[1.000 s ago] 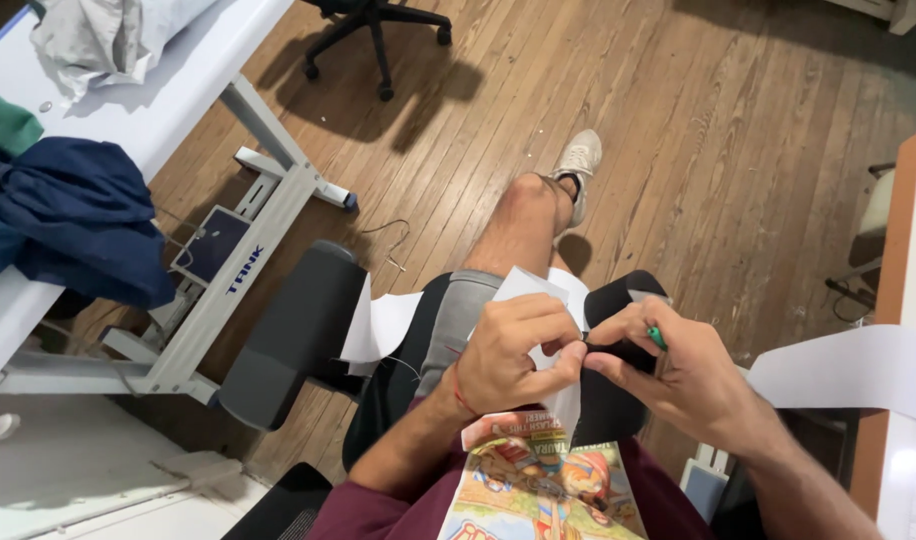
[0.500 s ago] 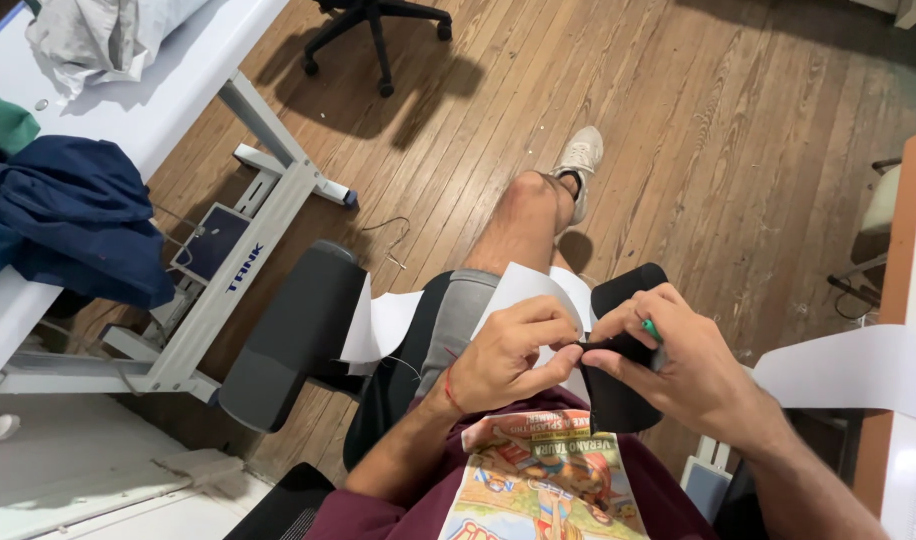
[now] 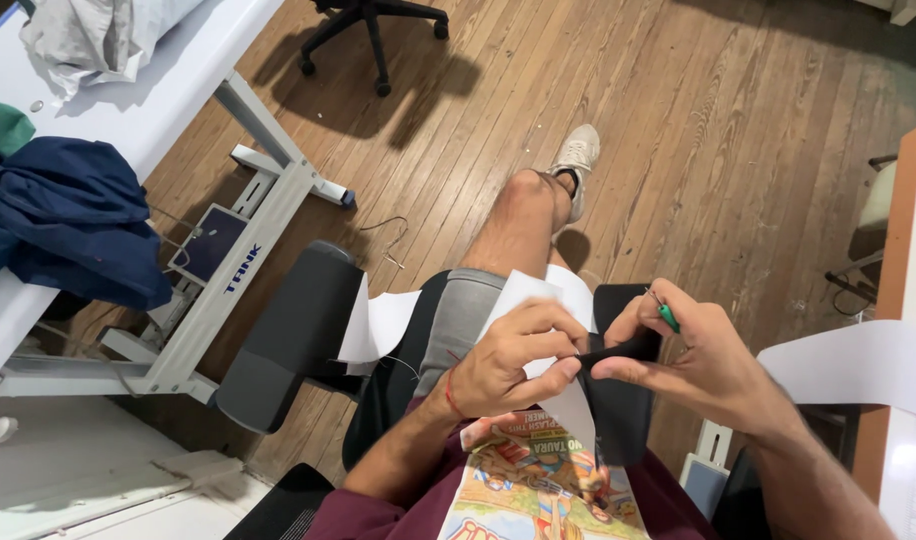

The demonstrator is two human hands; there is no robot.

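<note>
I sit on a chair with a black piece of fabric [image 3: 618,405] held over my lap. My left hand [image 3: 513,360] pinches its upper edge together with a white sheet [image 3: 538,292] behind it. My right hand [image 3: 693,360] pinches the same black edge from the right and holds a small green-handled tool [image 3: 668,317] between its fingers. A colourful printed paper [image 3: 538,485] lies on my lap just below both hands. My bare knee [image 3: 523,200] and white shoe [image 3: 578,155] stretch out ahead.
A white table [image 3: 168,90] at left carries dark blue cloth [image 3: 68,215], green cloth and pale cloth. A black padded stool [image 3: 293,330] stands beside my left leg. An office chair base [image 3: 378,30] sits on the wooden floor. A wood-edged table [image 3: 903,300] with white sheets is at right.
My right hand has shifted slightly right and up, stretching the black fabric edge between the hands; the green tool now points upward. My left hand keeps its pinch.
</note>
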